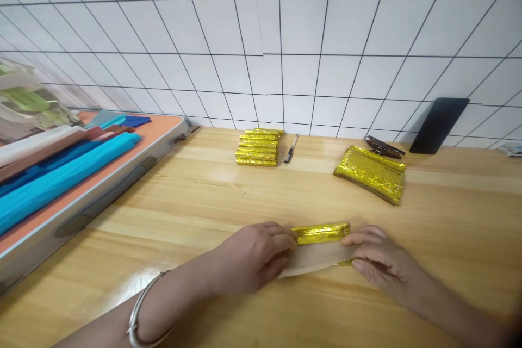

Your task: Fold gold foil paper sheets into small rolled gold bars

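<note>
A sheet of gold foil paper (322, 233) with a pale back lies on the wooden table, its far part folded over so the gold side shows. My left hand (259, 255) closes on the sheet's left end, its fingertips partly hidden. At the right end, my right hand (379, 261) pinches the sheet between thumb and fingers. A stack of flat gold sheets (371, 171) lies behind my right hand. Farther back, several folded gold strips (258, 148) sit in a pile near the wall.
A pen (291, 149) lies beside the folded strips. A dark hair clip (384, 147) touches the flat stack, and a black phone (439, 125) leans on the tiled wall. At left, rolls of coloured paper (69, 174) rest on an orange-topped case (163, 126).
</note>
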`<state>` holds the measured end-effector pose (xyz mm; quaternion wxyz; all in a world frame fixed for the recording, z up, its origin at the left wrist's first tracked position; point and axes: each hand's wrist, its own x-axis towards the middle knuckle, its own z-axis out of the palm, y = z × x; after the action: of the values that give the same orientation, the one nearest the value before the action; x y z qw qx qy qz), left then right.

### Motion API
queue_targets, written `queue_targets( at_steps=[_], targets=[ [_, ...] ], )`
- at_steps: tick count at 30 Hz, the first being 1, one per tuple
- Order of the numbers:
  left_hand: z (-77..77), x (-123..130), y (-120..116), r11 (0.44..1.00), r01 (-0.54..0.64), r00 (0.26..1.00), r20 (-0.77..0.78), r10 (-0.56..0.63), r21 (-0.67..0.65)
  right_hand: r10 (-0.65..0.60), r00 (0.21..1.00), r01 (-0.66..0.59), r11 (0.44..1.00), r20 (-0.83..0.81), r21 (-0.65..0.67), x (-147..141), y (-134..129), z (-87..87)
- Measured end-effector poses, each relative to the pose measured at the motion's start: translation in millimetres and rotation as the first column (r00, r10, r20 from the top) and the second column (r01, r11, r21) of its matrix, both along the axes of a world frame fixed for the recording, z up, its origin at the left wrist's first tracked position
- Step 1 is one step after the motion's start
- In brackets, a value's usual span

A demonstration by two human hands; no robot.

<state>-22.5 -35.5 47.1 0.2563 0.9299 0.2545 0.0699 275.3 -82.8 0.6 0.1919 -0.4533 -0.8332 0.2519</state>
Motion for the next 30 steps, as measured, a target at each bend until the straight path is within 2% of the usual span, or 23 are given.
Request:
queue_targets(
  at_steps=[3,7,10,12,17,23,30],
  targets=[
    [3.5,-7.6,-11.6,0.995,-0.056,0.998,-0.007,0.056,-0.084,-0.018,1.000,0.018,1.000,0.003,0.011,0.0,1.3,-3.0],
    [-6.6,-7.0,-24.4,0.975,-0.200,0.980,-0.001,0.201,-0.093,-0.054,0.999,0.054,0.997,-0.008,0.058,-2.9,1.9,-6.8],
    [-13.8,-3.0,-29.8,0.974,-0.208,0.977,0.026,0.211,-0.093,-0.122,0.992,0.124,0.988,-0.023,0.096,-8.1,2.4,-8.2],
    [-16.8,-0.6,-30.8,0.974,-0.201,0.977,0.047,0.207,-0.104,-0.151,0.988,0.153,0.982,-0.031,0.111,-11.5,3.3,-8.1],
    [-26.3,3.8,-28.0,0.951,-0.275,0.949,0.118,0.292,-0.139,-0.165,0.986,0.166,0.980,-0.022,0.111,-15.9,5.5,-7.1],
    [-42.2,11.1,-27.3,0.895,-0.426,0.873,0.200,0.445,-0.129,-0.228,0.974,0.226,0.964,-0.001,0.144,-18.4,7.0,-11.2],
    [-53.6,14.4,-28.2,0.879,-0.470,0.844,0.247,0.475,-0.084,-0.251,0.966,0.241,0.959,0.054,0.149,-19.7,11.0,-15.9]
  ],
)
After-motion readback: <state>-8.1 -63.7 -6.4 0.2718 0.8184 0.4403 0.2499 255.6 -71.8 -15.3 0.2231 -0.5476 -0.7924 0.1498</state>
